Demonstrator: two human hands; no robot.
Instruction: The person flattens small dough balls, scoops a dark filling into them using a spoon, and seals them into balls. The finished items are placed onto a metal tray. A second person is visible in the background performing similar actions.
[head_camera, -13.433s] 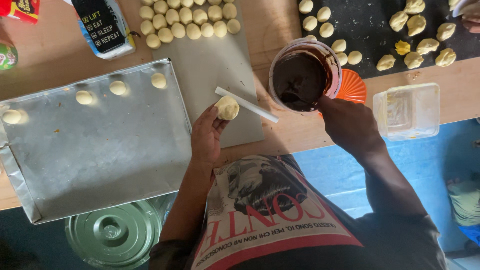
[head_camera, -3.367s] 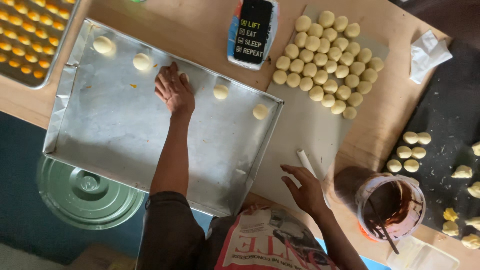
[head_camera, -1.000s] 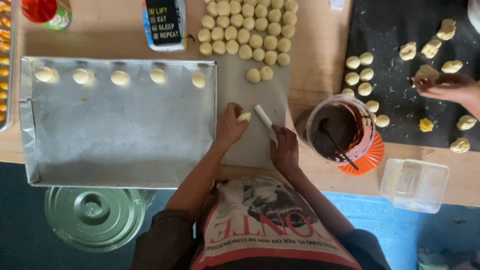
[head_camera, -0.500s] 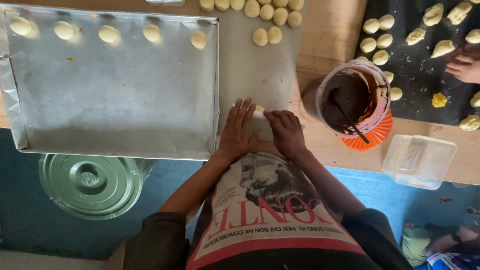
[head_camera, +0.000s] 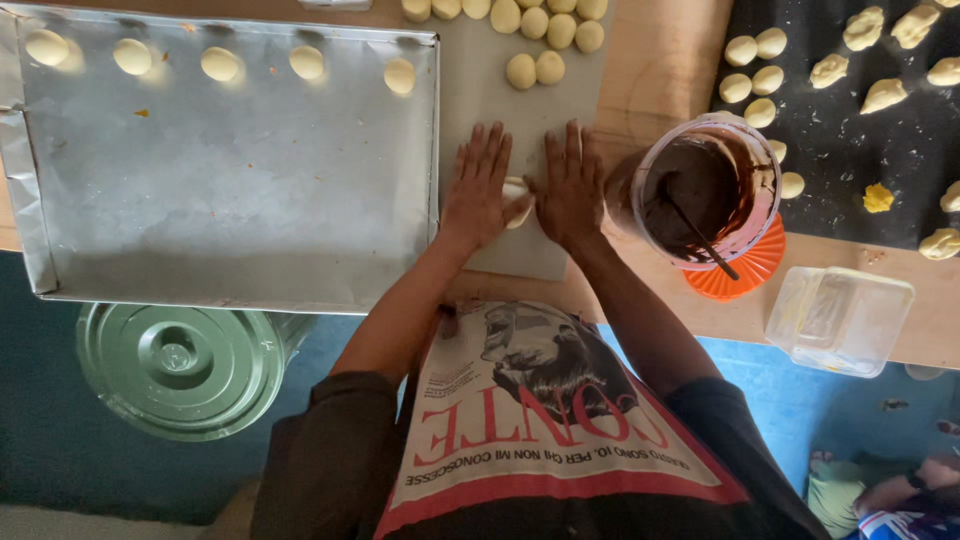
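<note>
Dough piece (head_camera: 519, 201) (pale, smooth, rounded) pressed between flat left hand (head_camera: 480, 185) and right hand (head_camera: 569, 183), fingers outstretched, on grey mat (head_camera: 490, 90).

The person wears a dark brown shirt with sleeves (head_camera: 330, 440) pushed up above the elbows, under a printed apron (head_camera: 540, 420) with red lettering, a portrait and a red band.

Soft daylight, sharp centre, glare on the tray (head_camera: 230, 200).

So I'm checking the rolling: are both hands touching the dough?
Touching. The head view shows the left hand and right hand pressed against the dough between them.
</note>
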